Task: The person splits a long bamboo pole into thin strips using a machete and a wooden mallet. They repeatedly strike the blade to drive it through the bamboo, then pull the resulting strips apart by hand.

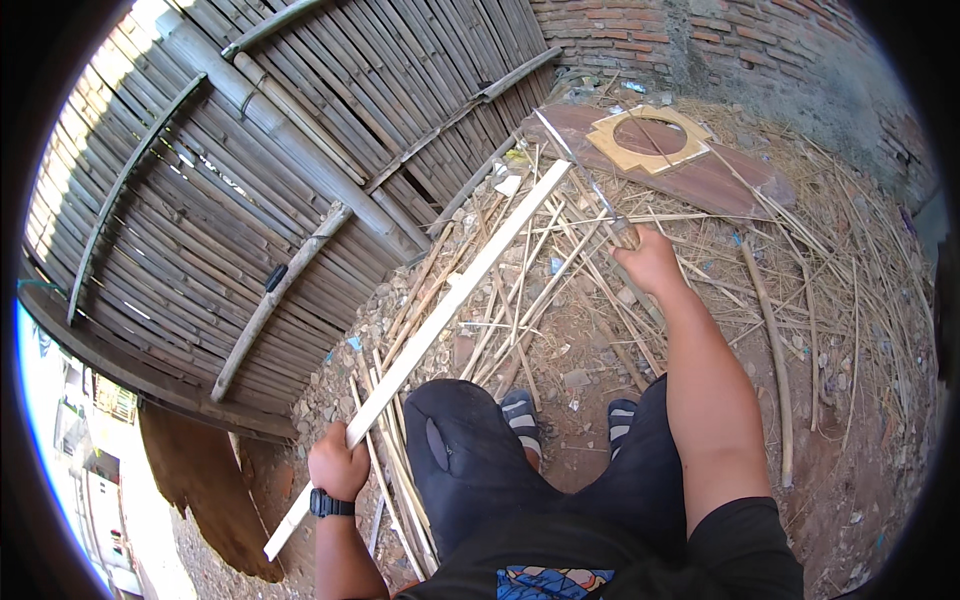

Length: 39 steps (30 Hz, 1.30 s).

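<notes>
My left hand (339, 463), a dark watch at its wrist, is closed round the lower part of a long pale split-bamboo strip (440, 315). The strip slants up and to the right, past my left knee, with a node bump near its middle. My right hand (650, 262) grips the wooden handle of a machete (592, 182). Its long narrow blade points up and to the left, and the strip's far end lies close beside it. I cannot tell whether blade and strip touch.
A bamboo-slat wall (300, 190) rises at the left. Bamboo sticks (535, 290) and stones litter the ground round my sandalled feet. Farther off, a yellowish board with a round hole (690, 150) rests on a brown panel (690, 195), before a brick wall (610, 35).
</notes>
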Tool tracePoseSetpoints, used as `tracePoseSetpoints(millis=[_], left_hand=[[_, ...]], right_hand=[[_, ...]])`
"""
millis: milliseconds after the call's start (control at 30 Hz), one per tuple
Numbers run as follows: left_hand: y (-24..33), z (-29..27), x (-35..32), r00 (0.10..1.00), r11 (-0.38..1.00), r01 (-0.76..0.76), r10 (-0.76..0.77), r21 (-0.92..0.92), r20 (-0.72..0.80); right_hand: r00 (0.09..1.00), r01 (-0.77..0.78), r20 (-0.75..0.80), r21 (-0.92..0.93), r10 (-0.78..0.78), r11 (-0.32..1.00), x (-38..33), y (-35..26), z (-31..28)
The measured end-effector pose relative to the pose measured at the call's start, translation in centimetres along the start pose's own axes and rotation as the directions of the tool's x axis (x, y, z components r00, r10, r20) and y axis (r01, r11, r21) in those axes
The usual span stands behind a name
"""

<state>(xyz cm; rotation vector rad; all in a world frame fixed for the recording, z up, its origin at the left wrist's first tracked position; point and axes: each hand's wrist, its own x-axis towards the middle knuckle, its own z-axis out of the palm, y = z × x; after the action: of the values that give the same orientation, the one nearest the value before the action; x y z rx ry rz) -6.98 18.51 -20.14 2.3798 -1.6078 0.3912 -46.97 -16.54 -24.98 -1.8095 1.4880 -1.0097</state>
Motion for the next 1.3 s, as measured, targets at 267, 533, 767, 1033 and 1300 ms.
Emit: tracePoseSetpoints(millis=[267, 533, 767, 1033, 1300], left_hand=[[1.6, 0.6, 0.3, 0.996, 0.993, 0.024, -0.033, -0.113, -0.079], [4.2, 0.5, 1.3, 0.995, 0.996, -0.005, -0.004, -0.088, -0.102], [3.0, 0.4, 0.7, 0.989, 0.998, -0.004, 0.012, 0.058, -0.144], [3.1, 1.6, 1.2, 0.989, 0.998, -0.037, 0.044, 0.051, -0.139], [2.5, 0.9, 0.7, 0.991, 0.997, 0.006, 0.004, 0.079, -0.133]], right_hand=[[0.972, 0.236, 0.029, -0.113, -0.234, 0.965, -3.1, -4.8, 0.1], [0.708, 0.7, 0.312, -0.196, -0.633, 0.687, -6.7, -7.7, 1.9], [0.931, 0.357, 0.167, -0.23, -0.324, 0.906, -3.7, -4.9, 0.6], [0.696, 0.683, 0.463, -0.189, -0.549, 0.706, -6.8, -7.9, 3.0], [0.947, 0.26, 0.23, -0.132, -0.226, 0.956, -3.0, -4.1, 1.0]])
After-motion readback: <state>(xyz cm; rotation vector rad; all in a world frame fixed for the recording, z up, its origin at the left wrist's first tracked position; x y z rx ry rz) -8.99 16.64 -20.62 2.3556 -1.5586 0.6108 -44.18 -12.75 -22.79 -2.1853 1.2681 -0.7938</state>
